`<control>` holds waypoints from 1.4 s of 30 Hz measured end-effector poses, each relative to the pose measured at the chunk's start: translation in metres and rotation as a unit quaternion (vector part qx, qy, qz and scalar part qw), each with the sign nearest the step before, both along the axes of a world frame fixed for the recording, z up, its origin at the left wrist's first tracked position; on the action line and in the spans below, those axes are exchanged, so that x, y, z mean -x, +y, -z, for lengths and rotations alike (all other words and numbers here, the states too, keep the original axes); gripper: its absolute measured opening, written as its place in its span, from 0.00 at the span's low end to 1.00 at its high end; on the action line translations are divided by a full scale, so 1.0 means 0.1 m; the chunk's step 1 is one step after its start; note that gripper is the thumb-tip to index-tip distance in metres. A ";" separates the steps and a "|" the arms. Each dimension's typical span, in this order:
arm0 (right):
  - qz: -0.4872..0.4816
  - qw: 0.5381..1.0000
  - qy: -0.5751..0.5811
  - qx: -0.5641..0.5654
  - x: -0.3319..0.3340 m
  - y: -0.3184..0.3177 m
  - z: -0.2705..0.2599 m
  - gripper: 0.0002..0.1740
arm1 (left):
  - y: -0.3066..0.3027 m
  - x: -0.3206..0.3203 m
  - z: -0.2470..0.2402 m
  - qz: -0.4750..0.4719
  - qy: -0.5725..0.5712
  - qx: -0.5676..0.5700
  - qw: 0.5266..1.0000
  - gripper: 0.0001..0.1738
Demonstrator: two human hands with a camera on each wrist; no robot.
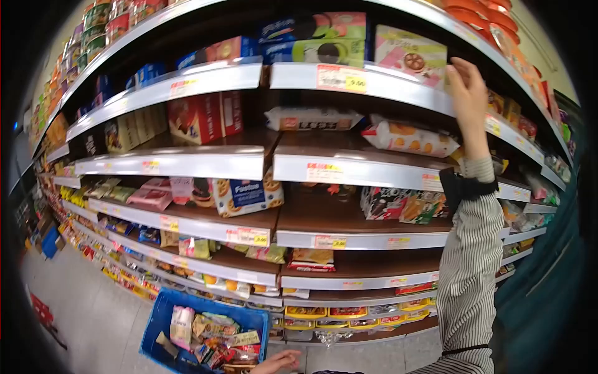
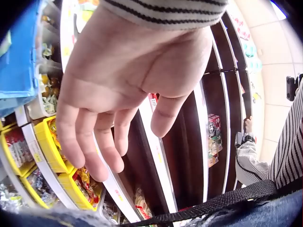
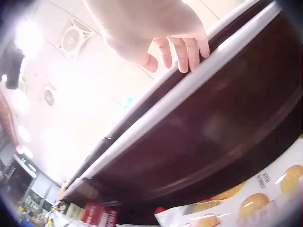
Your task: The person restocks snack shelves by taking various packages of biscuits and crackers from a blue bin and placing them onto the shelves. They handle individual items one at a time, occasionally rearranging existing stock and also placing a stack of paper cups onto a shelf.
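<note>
My right hand is raised to the upper shelf, its fingertips right at the edge of a green and pink cookie box. In the right wrist view the fingers of that hand are loosely extended over the shelf's front edge, with nothing gripped. Low down, my left hand hangs beside a blue basket of packaged snacks. The left wrist view shows this hand with relaxed fingers and an empty palm.
Left of the cookie box lie stacked blue and green cookie packs. One shelf lower are white biscuit bags and red boxes. Yellow trays of small packets line the lowest shelves. Tiled floor extends to the left.
</note>
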State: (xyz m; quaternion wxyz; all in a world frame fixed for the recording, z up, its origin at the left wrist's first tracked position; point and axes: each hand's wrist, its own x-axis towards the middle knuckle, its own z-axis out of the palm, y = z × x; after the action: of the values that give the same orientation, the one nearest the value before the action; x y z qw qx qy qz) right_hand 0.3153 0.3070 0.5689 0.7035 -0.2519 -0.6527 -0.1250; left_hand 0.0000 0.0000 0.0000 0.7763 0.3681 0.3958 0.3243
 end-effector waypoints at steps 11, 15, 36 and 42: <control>-0.671 0.717 0.025 0.187 0.22 -2.72 1.60 0.12 | 0.03 -0.21 -0.07 0.030 0.066 -0.023 0.997 0.24; -0.792 0.602 -0.026 0.092 0.01 -2.91 1.83 0.28 | 0.07 -0.33 0.06 0.094 0.110 -0.006 0.989 0.23; -0.676 0.583 0.366 0.263 -0.26 -3.21 1.81 0.12 | -0.32 -0.75 -0.34 0.083 0.156 -0.029 0.984 0.20; -0.737 0.556 0.234 0.305 -0.07 -3.14 1.92 0.12 | -0.57 -0.68 -0.15 -0.029 0.168 0.004 0.985 0.20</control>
State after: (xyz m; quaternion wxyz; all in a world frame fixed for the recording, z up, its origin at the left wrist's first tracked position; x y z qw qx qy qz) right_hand 0.3228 -0.0067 0.3773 0.5592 0.0967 -0.4222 0.7069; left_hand 0.0677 -0.0568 0.0153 0.6907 0.4020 0.5324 0.2790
